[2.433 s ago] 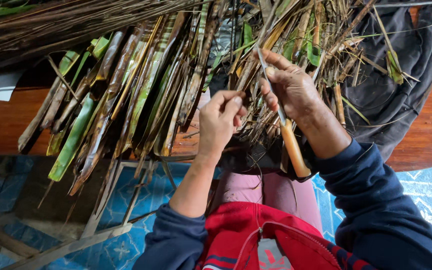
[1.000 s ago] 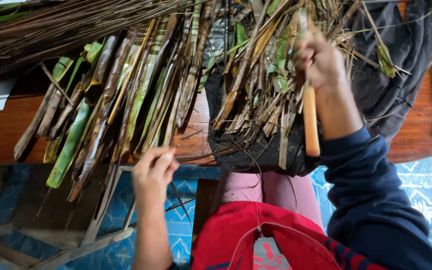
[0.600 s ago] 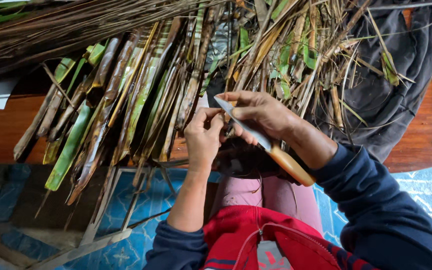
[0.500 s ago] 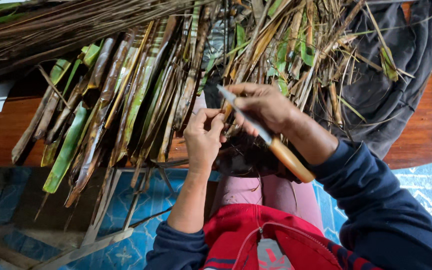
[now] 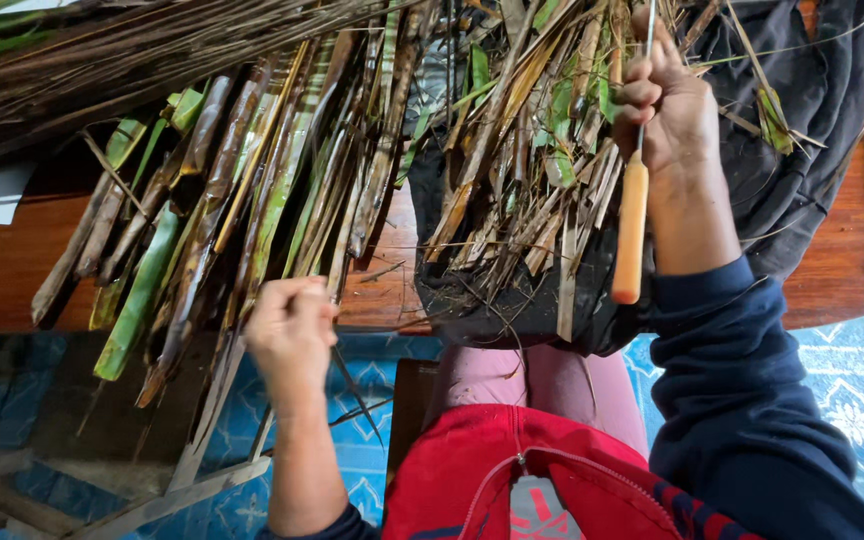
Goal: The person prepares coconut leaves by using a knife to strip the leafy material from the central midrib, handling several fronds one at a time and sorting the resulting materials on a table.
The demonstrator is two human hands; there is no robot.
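My right hand (image 5: 674, 110) is raised at the upper right, closed around a knife with an orange wooden handle (image 5: 631, 230) that hangs down below the fist; its thin blade points up. My left hand (image 5: 290, 325) is low at the left centre, fingers pinched on a thin dark fibre strip (image 5: 352, 385) that trails down to the right. Between the hands lies a heap of dried and green leaf strips (image 5: 512, 170) on a dark cloth (image 5: 512, 300) over my lap.
A row of long green and brown leaf stalks (image 5: 222, 210) lies across a brown wooden surface (image 5: 12, 270). A bundle of thin dark sticks (image 5: 102, 50) runs along the top left. Blue patterned flooring (image 5: 852, 400) shows below, and dark fabric (image 5: 812, 120) lies at the upper right.
The hands were together at the centre, working the strip with the knife. Now they have pulled apart: the right hand with the knife went up and right, the left hand down and left.
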